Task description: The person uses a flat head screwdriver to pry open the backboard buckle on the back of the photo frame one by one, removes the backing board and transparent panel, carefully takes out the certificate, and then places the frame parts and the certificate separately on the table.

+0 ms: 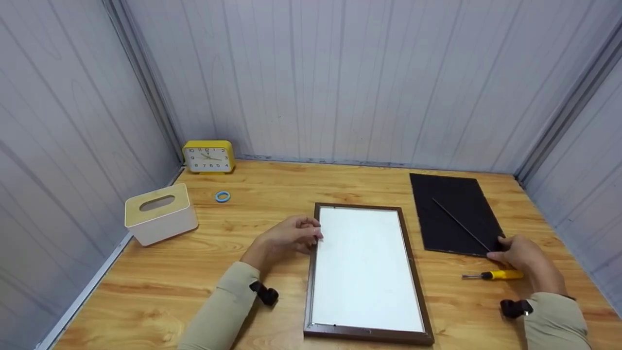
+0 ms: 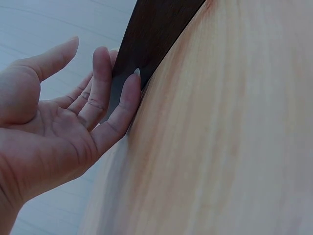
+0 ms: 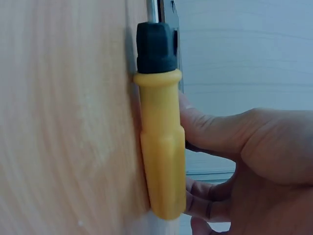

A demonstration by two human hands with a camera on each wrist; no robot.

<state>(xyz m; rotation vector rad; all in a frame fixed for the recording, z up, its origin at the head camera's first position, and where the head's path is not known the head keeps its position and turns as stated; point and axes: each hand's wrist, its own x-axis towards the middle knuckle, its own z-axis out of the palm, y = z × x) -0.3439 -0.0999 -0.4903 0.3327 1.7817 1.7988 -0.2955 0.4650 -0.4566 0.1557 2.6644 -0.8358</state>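
Observation:
A brown picture frame (image 1: 368, 333) lies in front of me with a white sheet (image 1: 365, 267) filling its inside. My left hand (image 1: 294, 234) touches the frame's left side. In the left wrist view, the fingers (image 2: 101, 73) lie loosely bent against the frame's dark edge, and the thumb stands away from it. To the right, my right hand (image 1: 522, 253) pinches the near right corner of a black board (image 1: 447, 218) between thumb and fingers. Across that board runs a thin dark strip (image 1: 459, 223), ending near the thumb. A yellow-handled screwdriver (image 1: 503, 275) lies on the table just below this hand.
At the back left stands a yellow alarm clock (image 1: 209, 157). Nearer on the left is a white tissue box (image 1: 163, 216) with a wooden-looking lid. A small blue ring (image 1: 222, 196) lies between them and the frame. Panelled walls (image 1: 340, 82) enclose the table's back and sides.

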